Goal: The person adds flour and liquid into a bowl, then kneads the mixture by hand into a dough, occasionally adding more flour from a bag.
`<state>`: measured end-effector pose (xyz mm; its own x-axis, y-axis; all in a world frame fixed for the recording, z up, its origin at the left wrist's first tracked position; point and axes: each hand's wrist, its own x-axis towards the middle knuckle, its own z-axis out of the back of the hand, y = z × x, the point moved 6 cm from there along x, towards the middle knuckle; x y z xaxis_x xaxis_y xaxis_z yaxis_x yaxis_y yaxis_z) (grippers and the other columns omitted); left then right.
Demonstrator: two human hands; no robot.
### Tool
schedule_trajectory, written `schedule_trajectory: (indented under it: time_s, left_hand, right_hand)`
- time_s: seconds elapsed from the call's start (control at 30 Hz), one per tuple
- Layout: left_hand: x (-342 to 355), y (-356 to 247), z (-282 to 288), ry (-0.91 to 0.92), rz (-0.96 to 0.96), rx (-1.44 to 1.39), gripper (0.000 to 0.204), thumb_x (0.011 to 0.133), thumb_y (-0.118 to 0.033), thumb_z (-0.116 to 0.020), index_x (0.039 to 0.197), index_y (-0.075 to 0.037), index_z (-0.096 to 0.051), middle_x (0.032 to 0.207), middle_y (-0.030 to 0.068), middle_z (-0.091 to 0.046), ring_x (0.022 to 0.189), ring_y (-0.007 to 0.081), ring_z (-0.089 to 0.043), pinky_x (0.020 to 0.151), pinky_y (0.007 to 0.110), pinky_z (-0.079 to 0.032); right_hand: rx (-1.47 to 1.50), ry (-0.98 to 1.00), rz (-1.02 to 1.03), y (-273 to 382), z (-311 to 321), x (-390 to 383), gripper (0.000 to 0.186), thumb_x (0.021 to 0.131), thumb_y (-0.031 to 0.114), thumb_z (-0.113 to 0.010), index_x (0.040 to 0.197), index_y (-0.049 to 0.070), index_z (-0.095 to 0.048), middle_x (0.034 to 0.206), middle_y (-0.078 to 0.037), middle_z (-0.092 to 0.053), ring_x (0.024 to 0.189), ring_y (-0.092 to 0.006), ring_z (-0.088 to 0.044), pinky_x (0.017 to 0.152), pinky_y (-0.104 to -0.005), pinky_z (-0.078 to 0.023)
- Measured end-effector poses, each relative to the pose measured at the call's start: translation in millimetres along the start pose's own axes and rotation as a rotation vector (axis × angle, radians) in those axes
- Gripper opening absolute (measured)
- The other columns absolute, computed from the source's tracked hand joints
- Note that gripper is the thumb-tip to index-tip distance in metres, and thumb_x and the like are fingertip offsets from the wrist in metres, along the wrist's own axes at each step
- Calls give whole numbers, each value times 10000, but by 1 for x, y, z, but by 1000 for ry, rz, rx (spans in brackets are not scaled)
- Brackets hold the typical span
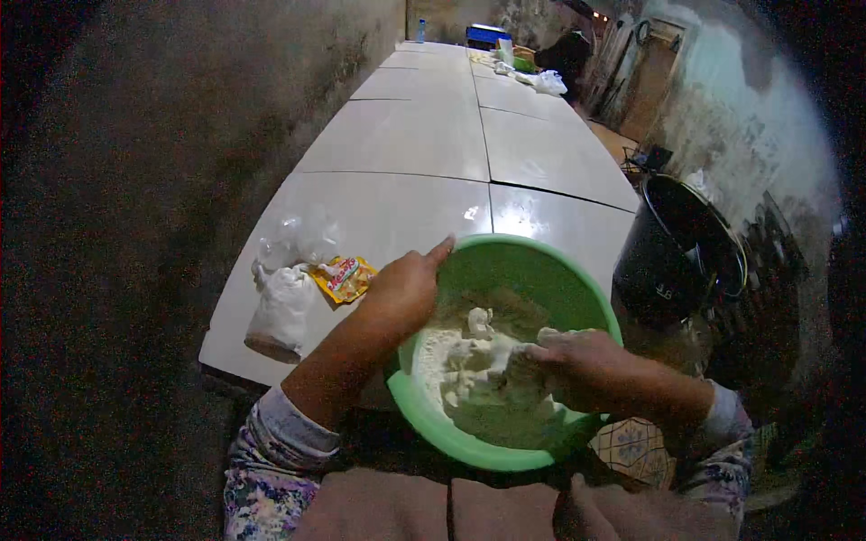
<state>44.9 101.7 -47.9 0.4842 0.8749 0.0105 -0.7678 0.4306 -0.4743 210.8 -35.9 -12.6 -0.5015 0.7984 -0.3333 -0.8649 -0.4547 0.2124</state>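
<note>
A light-green plastic basin [433, 433] sits at the near end of the table, tilted a little toward me. Dry white flour and clumpy pale dough [475, 353] lie inside it. With the thumb along the rim, my left hand [403, 293] grips the basin's left far side; its other fingers are mostly hidden. Down in the basin, my right hand [586, 365] has its flour-coated fingers curled into the dough, and their tips are buried. Left of my left arm stand a clear plastic bag of white powder [284, 307] and a small yellow sachet [345, 279].
The long white tiled table [397, 135] runs away from me beside a dark wall. At its far end are a blue crate [487, 36], a bottle [421, 32] and white plastic bags [548, 83]. A black bucket [667, 252] stands to the right.
</note>
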Motion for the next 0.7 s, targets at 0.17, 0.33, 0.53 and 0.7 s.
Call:
schedule_trajectory:
  time_s: [0.17,0.33,0.53,0.7]
  left_hand:
    - [-7,9,3,-25,44,28,586,834,-106,-512,1401,-165,-379,983,252,-620,895,391,-626,799,473,-488]
    - [-2,1,0,-70,-75,8,563,829,-137,-533,1378,-148,-407,933,261,-633,837,403,-636,762,479,-495]
    - [-5,0,-2,-37,-27,32,568,830,-107,-518,1384,-153,-401,936,251,-635,838,396,-639,758,482,-498]
    - [-5,-6,4,5,-28,-25,581,823,-45,-480,1386,-166,-405,977,255,-612,875,397,-631,792,489,-495]
  right_hand:
    - [-341,187,227,37,22,-27,336,792,132,-564,1125,98,-534,934,-158,-557,864,-318,-613,725,-447,-497]
    - [-237,217,389,48,-5,-6,221,775,126,-563,985,61,-590,774,-142,-641,725,-311,-666,618,-423,-546]
    - [-339,262,428,68,-26,46,330,780,136,-582,1097,62,-532,793,-135,-639,724,-295,-668,572,-414,-523]
    - [-348,201,117,59,-37,95,362,813,175,-582,1153,79,-506,777,-140,-641,701,-303,-666,545,-411,-510]
